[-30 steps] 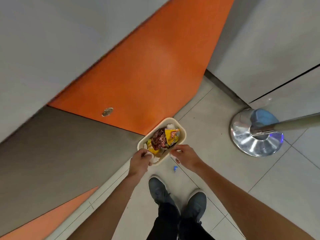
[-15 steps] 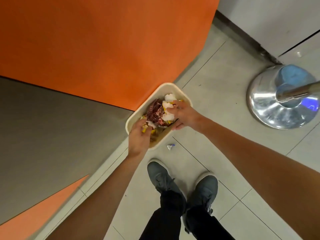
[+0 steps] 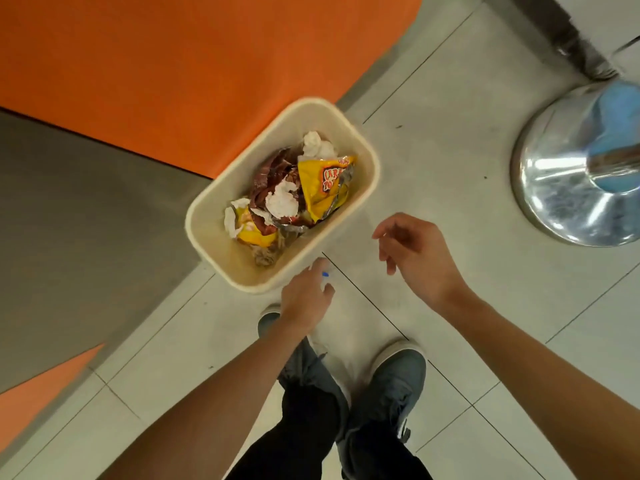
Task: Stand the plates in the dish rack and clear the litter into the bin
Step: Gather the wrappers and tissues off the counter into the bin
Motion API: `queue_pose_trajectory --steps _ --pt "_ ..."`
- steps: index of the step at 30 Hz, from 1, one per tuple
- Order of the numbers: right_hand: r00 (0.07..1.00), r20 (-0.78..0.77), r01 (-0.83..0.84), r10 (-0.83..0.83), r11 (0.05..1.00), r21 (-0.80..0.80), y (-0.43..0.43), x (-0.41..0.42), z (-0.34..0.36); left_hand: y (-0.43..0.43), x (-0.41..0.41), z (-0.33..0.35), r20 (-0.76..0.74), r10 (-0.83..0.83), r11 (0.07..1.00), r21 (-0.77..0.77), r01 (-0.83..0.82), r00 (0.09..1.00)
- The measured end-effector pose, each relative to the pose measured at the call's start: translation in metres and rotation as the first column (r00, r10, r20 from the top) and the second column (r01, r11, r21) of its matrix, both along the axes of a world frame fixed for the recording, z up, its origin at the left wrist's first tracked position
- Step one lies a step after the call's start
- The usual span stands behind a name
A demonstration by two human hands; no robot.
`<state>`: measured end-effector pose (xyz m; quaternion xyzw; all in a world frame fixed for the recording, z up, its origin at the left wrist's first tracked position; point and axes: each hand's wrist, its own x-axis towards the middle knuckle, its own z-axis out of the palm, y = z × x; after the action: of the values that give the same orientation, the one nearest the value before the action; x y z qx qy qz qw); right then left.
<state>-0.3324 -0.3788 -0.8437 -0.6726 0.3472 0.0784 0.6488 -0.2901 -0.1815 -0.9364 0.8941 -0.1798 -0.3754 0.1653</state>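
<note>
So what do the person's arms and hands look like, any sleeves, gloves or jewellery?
Both forearms are bare, with no sleeves in view. The left hand and right hand wear no gloves, and no watch, ring or bracelet shows. Lower down are dark trousers and grey-blue shoes with pale soles.

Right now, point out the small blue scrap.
Head view, centre: the blue scrap is just off the near corner of the bin, at the fingertips of the left hand.
</note>
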Motion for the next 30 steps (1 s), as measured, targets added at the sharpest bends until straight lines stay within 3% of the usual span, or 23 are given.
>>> queue_pose_trajectory --steps 4,6,11,14,17,19,22,25,27,30 --pt "0.979 -0.186 -0.074 0.083 0.996 0.053 0.014 -0.038 -0.040 0.004 -0.001 -0.055 0.059 -0.275 0.951 0.165 0.262 0.960" --pt "0.961 -0.258 -0.080 0.102 0.992 0.094 0.026 -0.051 -0.050 0.008 -0.002 -0.069 0.075 -0.336 0.930 0.183 0.318 0.939" --pt "0.914 -0.370 -0.124 0.165 0.984 0.131 0.042 -0.065 -0.037 -0.004 -0.005 -0.034 -0.204 -0.147 0.988 0.013 0.153 0.968" --pt "0.915 -0.394 -0.033 0.083 0.991 0.131 0.040 -0.052 -0.010 -0.012 -0.015 0.029 -0.288 -0.112 0.992 -0.094 0.089 0.951" --pt "0.914 -0.405 0.044 0.012 0.991 0.129 0.033 -0.033 0.021 -0.012 -0.011 0.094 -0.345 0.064 0.984 -0.137 -0.117 0.937" --pt "0.921 -0.389 0.032 0.019 0.992 0.124 0.032 -0.019 0.043 -0.009 -0.002 0.133 -0.385 0.207 0.943 -0.165 -0.288 0.899" --pt "0.937 -0.343 -0.032 0.065 0.994 0.100 0.035 0.003 0.076 -0.010 0.017 0.176 -0.471 0.421 0.820 -0.167 -0.547 0.775" --pt "0.942 -0.319 -0.083 0.106 0.993 0.086 0.038 0.024 0.103 -0.008 0.045 0.196 -0.328 0.561 0.748 -0.192 -0.635 0.760" --pt "0.949 -0.310 -0.001 0.051 0.987 0.161 0.038 0.035 0.120 -0.006 0.065 0.205 -0.219 0.620 0.736 -0.168 -0.655 0.753" --pt "0.949 -0.315 0.080 0.002 0.966 0.246 0.034 0.046 0.144 -0.002 0.082 0.221 -0.193 0.711 0.681 -0.052 -0.731 0.676"
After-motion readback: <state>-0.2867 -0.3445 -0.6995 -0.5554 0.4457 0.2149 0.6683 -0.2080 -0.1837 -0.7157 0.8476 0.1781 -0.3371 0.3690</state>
